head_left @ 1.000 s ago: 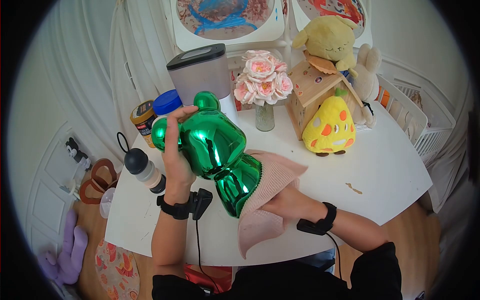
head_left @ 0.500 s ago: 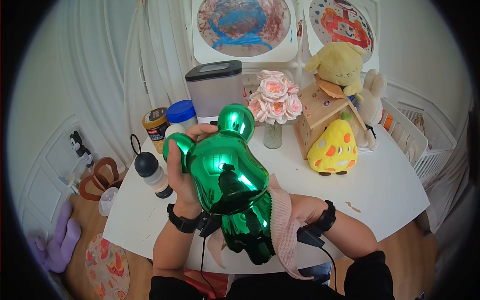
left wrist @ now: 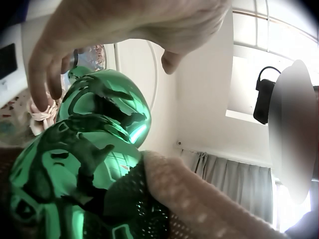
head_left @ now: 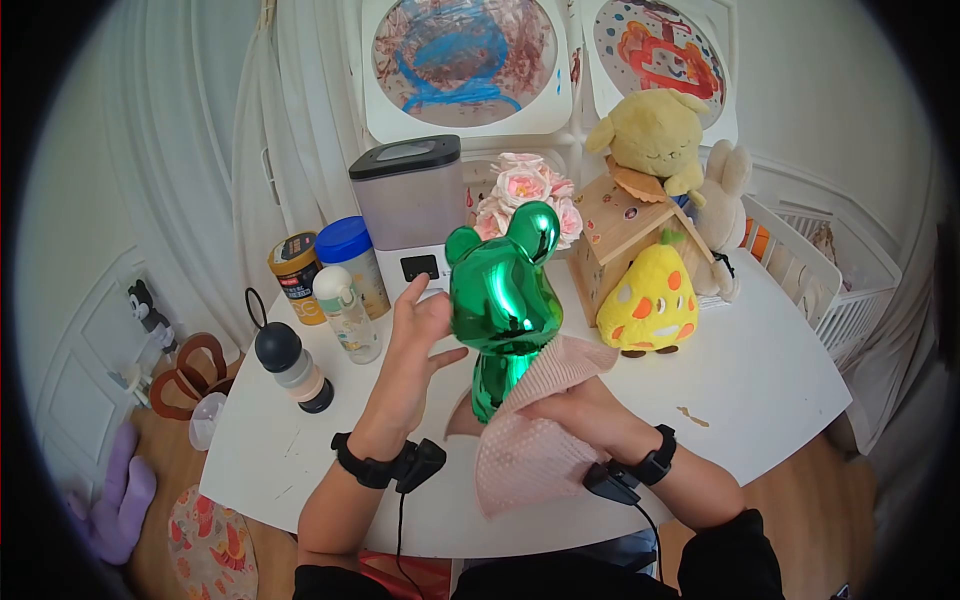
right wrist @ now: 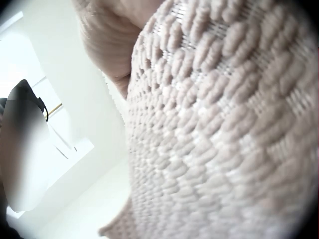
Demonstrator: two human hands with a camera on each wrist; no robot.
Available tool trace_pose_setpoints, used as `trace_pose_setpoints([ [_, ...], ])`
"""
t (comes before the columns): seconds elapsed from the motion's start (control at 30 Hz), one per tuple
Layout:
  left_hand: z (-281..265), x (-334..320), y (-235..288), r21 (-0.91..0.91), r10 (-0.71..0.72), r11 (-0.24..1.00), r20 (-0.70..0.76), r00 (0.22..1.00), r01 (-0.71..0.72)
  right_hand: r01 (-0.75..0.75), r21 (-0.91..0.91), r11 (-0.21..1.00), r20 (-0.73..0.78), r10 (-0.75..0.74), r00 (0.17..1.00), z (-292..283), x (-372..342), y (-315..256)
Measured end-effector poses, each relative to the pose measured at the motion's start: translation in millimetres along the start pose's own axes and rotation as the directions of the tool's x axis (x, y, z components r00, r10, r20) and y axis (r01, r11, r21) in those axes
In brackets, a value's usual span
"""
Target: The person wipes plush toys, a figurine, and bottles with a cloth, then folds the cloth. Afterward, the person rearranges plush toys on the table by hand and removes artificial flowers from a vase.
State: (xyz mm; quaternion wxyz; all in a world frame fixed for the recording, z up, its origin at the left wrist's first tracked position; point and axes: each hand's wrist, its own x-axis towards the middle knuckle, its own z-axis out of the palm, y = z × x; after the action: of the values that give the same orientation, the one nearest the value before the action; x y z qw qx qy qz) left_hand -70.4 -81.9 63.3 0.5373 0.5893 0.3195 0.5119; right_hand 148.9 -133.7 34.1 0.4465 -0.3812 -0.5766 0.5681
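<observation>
A shiny green bear figurine (head_left: 503,298) stands up above the table, its head and rounded ears at the top. My right hand (head_left: 590,415) grips a pink textured cloth (head_left: 530,465) around its lower body, and the folds hide most of the fingers. To the left of the bear's head, my left hand (head_left: 408,350) is raised with its fingers spread and relaxed. In the left wrist view that hand (left wrist: 134,22) arches over the bear (left wrist: 99,149). The weave of the cloth (right wrist: 214,129) fills much of the right wrist view.
On the left of the white table (head_left: 640,480) are a black-capped bottle (head_left: 290,365), a clear drinking bottle (head_left: 348,315), two canisters and a grey dispenser (head_left: 410,205). Pink flowers (head_left: 525,185) stand behind the bear. Right of it sit a wooden house (head_left: 610,240) and a yellow plush (head_left: 655,300).
The bear has tipped upright and turned, moving away from my body. My left hand has let go of its head and drawn off leftward. The right hand keeps its hold through the cloth.
</observation>
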Motion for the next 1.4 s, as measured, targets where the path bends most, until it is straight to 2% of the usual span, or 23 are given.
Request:
trace_pose_setpoints([
  [0.03, 7.7, -6.0, 3.0, 0.084, 0.023, 0.996, 0.02, 1.0, -0.024, 0.0, 0.003, 1.0, -0.003, 0.0, 1.0, 1.6, 3.4, 4.6],
  [0.1, 28.2, -12.5, 4.1, 0.017, 0.047, 0.999, 0.004, 0.999, -0.047, 0.303, -0.262, 0.917, -0.067, -0.33, 0.942, 7.7, 10.2, 17.0],
  [0.13, 34.6, -13.4, -1.1, 0.024, 0.113, 0.993, -0.005, 0.994, -0.113, 0.438, -0.392, 0.809, -0.051, -0.495, 0.867, 12.8, 11.3, 19.0],
  [0.17, 40.6, -14.2, -7.2, 0.032, 0.177, 0.984, -0.011, 0.984, -0.176, 0.433, -0.387, 0.814, -0.056, -0.49, 0.87, 18.8, 10.2, 18.3],
  [0.2, 45.4, -9.2, -18.4, 0.071, 0.343, 0.938, -0.048, 0.938, -0.339, 0.451, -0.508, 0.734, -0.05, -0.548, 0.835, 26.1, 6.5, 13.8],
  [0.23, 43.5, -8.2, -22.8, 0.073, 0.335, 0.941, -0.042, 0.941, -0.331, 0.456, -0.62, 0.639, -0.036, -0.603, 0.797, 30.5, 4.3, 12.2],
  [0.37, 34.5, -3.6, -22.6, -0.06, 0.316, 0.942, -0.168, 0.934, -0.33, 0.515, -0.613, 0.599, 0.074, -0.606, 0.792, 33.1, 2.8, 12.9],
  [0.43, 28.0, -3.7, -17.9, -0.357, 0.182, 0.907, -0.148, 0.972, -0.224, 0.542, -0.638, 0.547, 0.131, -0.617, 0.776, 30.7, 2.0, 10.1],
  [0.47, 23.7, -2.4, -20.1, -0.389, 0.205, 0.888, -0.139, 0.969, -0.244, 0.573, -0.656, 0.492, 0.192, -0.626, 0.756, 30.0, 1.0, 9.4],
  [0.6, 16.7, -3.8, -21.0, -0.447, 0.182, 0.87, -0.104, 0.978, -0.21, 0.556, -0.628, 0.544, 0.184, -0.591, 0.786, 26.0, -11.7, 5.5],
  [0.63, 13.2, -2.5, -23.3, -0.45, 0.184, 0.867, -0.109, 0.977, -0.214, 0.494, -0.639, 0.59, 0.146, -0.538, 0.83, 26.8, -15.8, -0.4],
  [0.7, 6.5, -1.1, -26.1, -0.568, 0.075, 0.819, -0.036, 0.997, -0.082, 0.431, -0.649, 0.628, 0.114, -0.479, 0.87, 23.3, -20.8, -2.2],
  [0.77, 9.1, -2.1, -26.2, -0.561, 0.083, 0.824, -0.023, 0.996, -0.082, 0.452, -0.751, 0.482, 0.134, -0.558, 0.819, 17.9, -27.7, 6.4],
  [0.87, 19.5, -6.1, -29.8, -0.53, 0.109, 0.845, 0.033, 0.993, -0.075, 0.432, -0.802, 0.412, 0.126, -0.591, 0.797, 17.9, -25.5, 21.6],
  [0.9, 22.6, -8.3, -28.9, -0.527, 0.11, 0.847, 0.044, 0.993, -0.07, 0.427, -0.805, 0.413, 0.116, -0.596, 0.795, 17.5, -21.0, 21.2],
  [0.97, 27.9, -14.7, -24.7, -0.519, 0.139, 0.852, 0.094, 0.986, -0.07, 0.519, -0.506, 0.689, 0.036, -0.584, 0.811, 16.3, -6.6, 13.6],
  [1.0, 26.7, -18.2, -23.9, -0.464, 0.107, 0.885, 0.103, 0.989, -0.047, 0.496, -0.399, 0.772, -0.006, -0.542, 0.84, 17.3, -3.8, 4.0],
  [1.03, 27.1, -20.3, -22.1, -0.457, 0.101, 0.889, 0.116, 0.988, -0.037, 0.494, -0.396, 0.774, -0.02, -0.545, 0.838, 15.1, 0.9, -2.2],
  [1.1, 28.2, -24.5, -20.8, -0.461, 0.099, 0.887, 0.117, 0.988, -0.035, 0.475, -0.187, 0.86, 0.041, -0.476, 0.878, 9.1, 8.7, -10.8],
  [1.17, 25.7, -26.8, -24.0, -0.428, 0.091, 0.903, 0.098, 0.991, -0.04, 0.485, -0.15, 0.861, 0.009, -0.49, 0.872, 0.3, 16.1, -9.2],
  [1.27, 19.6, -27.7, -29.1, -0.367, 0.156, 0.919, 0.007, 0.988, -0.143, 0.251, -0.072, 0.965, 0.184, -0.235, 0.954, -10.5, 18.2, -2.7],
  [1.37, 16.5, -23.2, -27.7, -0.435, 0.209, 0.876, -0.053, 0.976, -0.211, 0.223, -0.03, 0.974, 0.278, -0.206, 0.938, -21.5, 5.2, 31.7],
  [1.4, 13.2, -17.5, -29.9, -0.503, 0.194, 0.84, -0.069, 0.978, -0.203, 0.342, -0.11, 0.933, 0.277, -0.302, 0.912, -16.7, -6.5, 28.1],
])
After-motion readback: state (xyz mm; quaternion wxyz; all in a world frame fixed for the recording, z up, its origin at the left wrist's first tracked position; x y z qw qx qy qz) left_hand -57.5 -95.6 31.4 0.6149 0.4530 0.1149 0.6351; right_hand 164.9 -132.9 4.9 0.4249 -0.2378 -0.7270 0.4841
